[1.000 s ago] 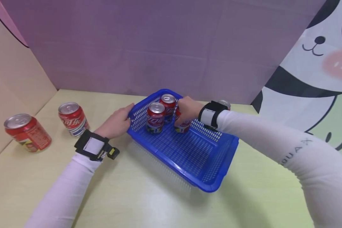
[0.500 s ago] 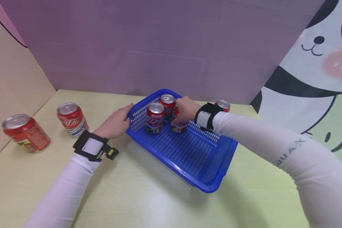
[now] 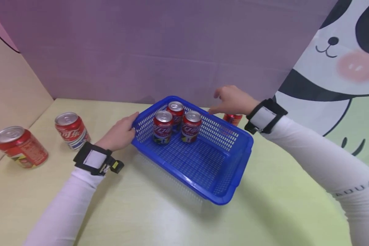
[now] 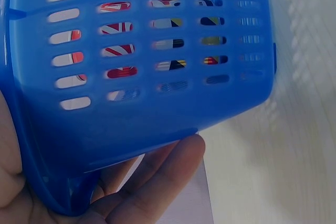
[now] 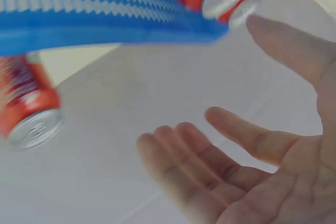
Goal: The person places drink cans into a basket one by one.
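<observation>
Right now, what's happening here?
A person's left hand grips the end of a blue basket. Three red cans stand inside it. The right hand, holding nothing, is at the basket's far side. Another can is behind the basket; two more cans stand on the table to its left.

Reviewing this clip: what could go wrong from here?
The right hand, holding nothing, is close to the lone can behind the basket; a low sweep might knock that can over.

The left hand grips the basket at one end, near the three upright cans inside, so a sharp tug there could topple them.
</observation>
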A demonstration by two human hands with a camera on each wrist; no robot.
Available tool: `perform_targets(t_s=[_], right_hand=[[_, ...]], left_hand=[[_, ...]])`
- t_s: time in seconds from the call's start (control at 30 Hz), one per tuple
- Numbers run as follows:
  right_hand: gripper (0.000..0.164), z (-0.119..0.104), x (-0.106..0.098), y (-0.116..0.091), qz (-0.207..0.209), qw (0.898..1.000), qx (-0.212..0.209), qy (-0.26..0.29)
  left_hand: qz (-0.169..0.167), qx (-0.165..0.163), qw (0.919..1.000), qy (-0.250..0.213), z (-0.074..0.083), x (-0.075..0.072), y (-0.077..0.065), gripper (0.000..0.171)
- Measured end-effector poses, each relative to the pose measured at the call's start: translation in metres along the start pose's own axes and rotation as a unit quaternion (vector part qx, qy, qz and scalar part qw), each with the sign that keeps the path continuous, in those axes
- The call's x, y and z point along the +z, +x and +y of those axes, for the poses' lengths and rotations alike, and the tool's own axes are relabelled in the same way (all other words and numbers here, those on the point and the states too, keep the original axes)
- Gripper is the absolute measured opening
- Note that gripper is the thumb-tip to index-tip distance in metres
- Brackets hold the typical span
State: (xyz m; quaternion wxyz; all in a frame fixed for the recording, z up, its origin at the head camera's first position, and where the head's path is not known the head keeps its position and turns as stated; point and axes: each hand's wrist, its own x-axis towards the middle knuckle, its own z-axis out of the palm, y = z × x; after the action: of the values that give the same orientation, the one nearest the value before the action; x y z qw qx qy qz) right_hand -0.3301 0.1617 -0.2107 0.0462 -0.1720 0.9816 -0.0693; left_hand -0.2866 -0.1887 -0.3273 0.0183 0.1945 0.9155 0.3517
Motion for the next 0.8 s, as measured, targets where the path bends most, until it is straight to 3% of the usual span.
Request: perform_targets(t_s=[0.2,0.37,0.5,0.63,0.73,0.8], right_hand=[[0.055,0.044,0.01,-0.038,0.018,0.997,0.028,0.065],[0.06,0.073,0.044,-0.059,0.058,0.987,0.058,0.136],[0.052,0.084,0.081,-0.056,0.098,0.975,0.039,0.195],[0.044,0.084,0.107,-0.05,0.07,0.958,0.052,0.272],[0.039,0.084,0.115,-0.047,0.049,0.94,0.061,0.332],[0.036,0.083,0.116,-0.045,0.043,0.935,0.055,0.348]], left_hand=[[0.001,-0.005,1.0,-0.001,-0.001,-0.001,-0.002,0.06],[-0.001,-0.004,1.0,0.0,-0.004,-0.004,-0.004,0.06],[0.003,-0.006,0.9999,0.011,-0.01,-0.008,-0.006,0.06],[-0.002,-0.01,0.9999,0.004,-0.015,-0.011,-0.007,0.06],[-0.003,-0.012,0.9999,0.002,-0.018,-0.012,-0.008,0.06],[-0.001,-0.014,0.9999,0.002,-0.018,-0.013,-0.009,0.06]])
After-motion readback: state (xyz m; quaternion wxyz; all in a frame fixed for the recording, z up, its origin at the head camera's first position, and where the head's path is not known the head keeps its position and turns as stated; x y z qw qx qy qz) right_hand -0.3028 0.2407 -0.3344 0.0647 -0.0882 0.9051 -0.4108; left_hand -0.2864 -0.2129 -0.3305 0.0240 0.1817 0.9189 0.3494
